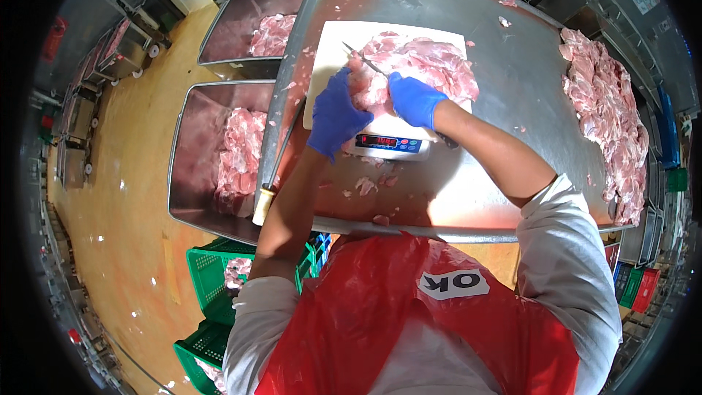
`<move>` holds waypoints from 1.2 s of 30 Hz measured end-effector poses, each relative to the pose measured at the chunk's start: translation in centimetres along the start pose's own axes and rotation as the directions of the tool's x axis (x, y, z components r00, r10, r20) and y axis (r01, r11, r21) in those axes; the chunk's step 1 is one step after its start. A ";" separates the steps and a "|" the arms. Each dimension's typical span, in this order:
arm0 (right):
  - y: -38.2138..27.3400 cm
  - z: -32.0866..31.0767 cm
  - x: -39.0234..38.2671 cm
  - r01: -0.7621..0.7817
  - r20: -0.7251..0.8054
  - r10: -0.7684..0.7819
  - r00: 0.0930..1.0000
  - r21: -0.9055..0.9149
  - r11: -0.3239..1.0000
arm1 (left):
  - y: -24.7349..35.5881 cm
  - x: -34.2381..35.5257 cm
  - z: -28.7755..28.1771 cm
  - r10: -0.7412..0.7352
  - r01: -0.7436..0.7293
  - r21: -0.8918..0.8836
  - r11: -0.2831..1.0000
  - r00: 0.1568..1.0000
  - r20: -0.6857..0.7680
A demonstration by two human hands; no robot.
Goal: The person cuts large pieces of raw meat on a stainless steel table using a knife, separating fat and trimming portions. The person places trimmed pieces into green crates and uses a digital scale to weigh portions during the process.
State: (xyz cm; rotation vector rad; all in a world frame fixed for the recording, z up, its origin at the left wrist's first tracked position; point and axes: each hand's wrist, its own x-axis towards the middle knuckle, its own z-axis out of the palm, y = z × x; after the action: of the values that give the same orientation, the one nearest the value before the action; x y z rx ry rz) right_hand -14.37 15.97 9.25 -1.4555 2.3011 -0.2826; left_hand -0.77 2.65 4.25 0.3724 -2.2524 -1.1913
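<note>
My left hand point(334, 115), in a blue glove, cups the left edge of a pile of raw meat point(431, 66), its thumb spread below from the fingers. In my blue-gloved right hand point(416, 99) is a knife point(365, 59). Its narrow blade points up and left across the meat, while the grip is mostly hidden by the glove. The pale pink pile lies on a white cutting board point(333, 36). Under the board's near edge shows a digital scale point(387, 144) with a lit red display.
A steel table point(504, 102) bears meat scraps and a long meat heap point(603, 121) along its right side. A sharpening steel point(265, 201) with a cream handle lies at the left edge. Steel bins point(191, 139) holding meat and green crates point(208, 278) stand left.
</note>
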 end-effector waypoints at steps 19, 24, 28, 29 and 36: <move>-1.8 2.4 -5.3 -0.188 0.063 0.192 0.979 -0.063 0.980 | -2.9 1.8 -5.0 0.245 -0.286 0.212 0.935 0.949 0.199; -2.1 5.0 -10.6 -0.302 0.110 0.324 0.940 -0.179 0.936 | -8.1 4.0 -8.2 0.152 -0.138 -0.068 0.988 0.946 0.288; -4.3 4.6 -11.0 -0.331 -0.028 0.330 0.944 -0.050 0.942 | -9.8 3.3 -8.5 0.112 -0.045 -0.193 0.980 0.928 0.356; -4.4 4.2 -9.7 -0.289 -0.051 0.289 0.956 0.004 0.957 | -9.3 2.6 -8.6 0.162 -0.092 -0.205 0.974 0.919 0.359; -5.4 3.1 3.2 -0.293 -0.055 0.288 0.956 -0.144 0.945 | -3.5 -0.4 -9.6 0.139 -0.141 -0.025 0.990 0.898 0.417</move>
State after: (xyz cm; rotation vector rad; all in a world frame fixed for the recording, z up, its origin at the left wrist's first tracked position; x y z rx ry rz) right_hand -9.79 10.90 7.73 -1.1598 2.5709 -0.0469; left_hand 5.17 -5.60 5.58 -0.0562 -2.5923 -1.2829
